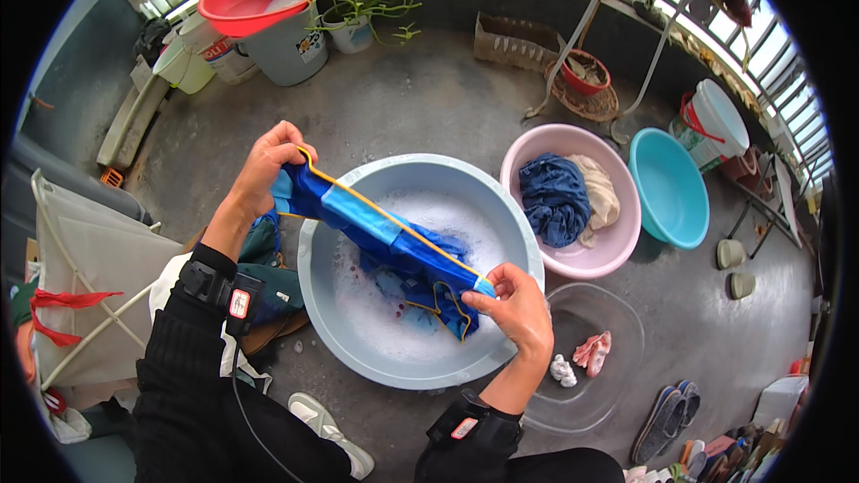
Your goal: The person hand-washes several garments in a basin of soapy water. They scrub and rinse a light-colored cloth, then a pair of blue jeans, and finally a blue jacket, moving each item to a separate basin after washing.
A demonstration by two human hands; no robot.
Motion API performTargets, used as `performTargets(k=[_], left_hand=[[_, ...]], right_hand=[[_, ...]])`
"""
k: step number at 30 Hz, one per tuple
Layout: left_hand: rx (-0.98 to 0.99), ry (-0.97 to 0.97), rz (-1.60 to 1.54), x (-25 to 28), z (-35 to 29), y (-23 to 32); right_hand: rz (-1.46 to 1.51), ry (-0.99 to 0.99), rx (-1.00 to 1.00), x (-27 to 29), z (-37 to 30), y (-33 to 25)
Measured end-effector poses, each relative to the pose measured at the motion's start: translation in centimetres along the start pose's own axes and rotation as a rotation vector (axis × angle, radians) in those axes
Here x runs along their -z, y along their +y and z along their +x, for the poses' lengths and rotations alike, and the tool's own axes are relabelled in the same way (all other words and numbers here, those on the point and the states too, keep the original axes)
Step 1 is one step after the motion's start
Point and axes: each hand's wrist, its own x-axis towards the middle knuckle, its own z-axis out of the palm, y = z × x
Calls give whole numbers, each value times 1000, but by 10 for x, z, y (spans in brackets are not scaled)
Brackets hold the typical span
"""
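A blue cloth with light-blue panels and a yellow-orange edge is stretched between my two hands over a large grey-blue basin. My left hand, closed on one end, is higher and farther away at the basin's upper left. My right hand pinches the other end near the basin's right rim. The cloth's lower part hangs down into white soapy water, where the suds partly hide it.
Right of the basin stand a pink basin holding navy and cream cloths, a turquoise basin and a clear basin with small red-and-white and white pieces. A cloth hamper is at left; buckets, including a grey one, stand far left. Slippers lie lower right.
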Motion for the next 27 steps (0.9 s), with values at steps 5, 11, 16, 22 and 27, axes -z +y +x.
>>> performTargets(k=[5, 11, 16, 22, 27], left_hand=[[-292, -431, 961, 12, -6, 2], [-158, -99, 255, 15, 4, -16], [-80, -261, 24, 8, 0, -10], [-233, -238, 504, -13, -6, -1], [-86, -322, 51, -29, -6, 1]], right_hand=[[-265, 295, 330, 13, 27, -2], [606, -26, 99, 33, 75, -32], [334, -153, 110, 29, 84, -61], [210, -158, 309, 12, 86, -81], [129, -264, 402, 2, 75, -101]])
